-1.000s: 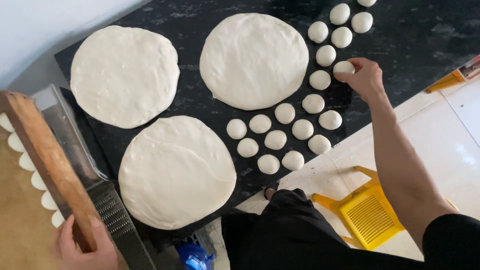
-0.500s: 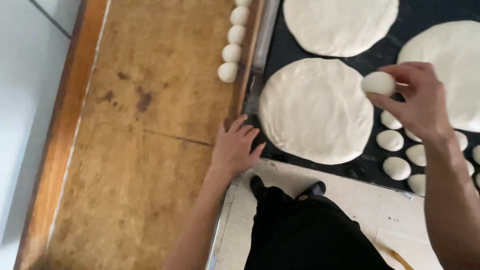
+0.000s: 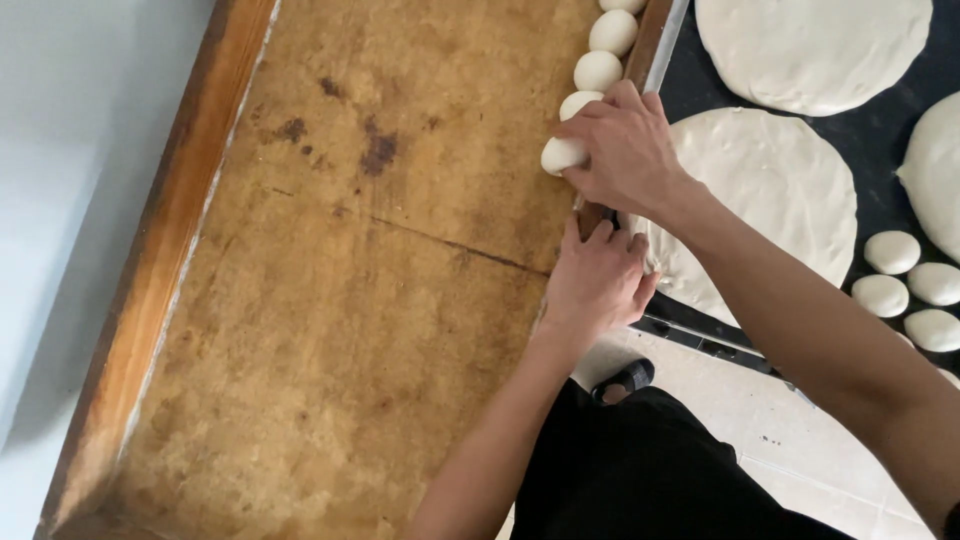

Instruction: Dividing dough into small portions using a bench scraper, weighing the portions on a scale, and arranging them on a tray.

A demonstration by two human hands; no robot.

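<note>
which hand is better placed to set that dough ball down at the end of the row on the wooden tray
Right. The right hand already grips the dough ball at the row's near end on the wooden tray. The left hand is braced on the tray's edge, holding no dough.

The wooden board [image 3: 330, 300] is yellow-brown, mottled with darker brown stains and crossed by one thin dark crack; its raised rim [image 3: 160, 270] is a warmer reddish brown with a pale worn streak along the inner edge. The dough balls [image 3: 598, 70] lined on it are creamy white, as is the one [image 3: 562, 155] under the right hand [image 3: 625, 150]. The flat dough rounds [image 3: 770, 190] are off-white with faint grey shadows, lying on a black surface [image 3: 880, 130] flecked with lighter specks. The floor tiles [image 3: 800, 450] are pale cream. The trousers [image 3: 650, 470] and the shoe [image 3: 625, 380] are black. The wall [image 3: 70, 150] is pale grey-white.
</note>
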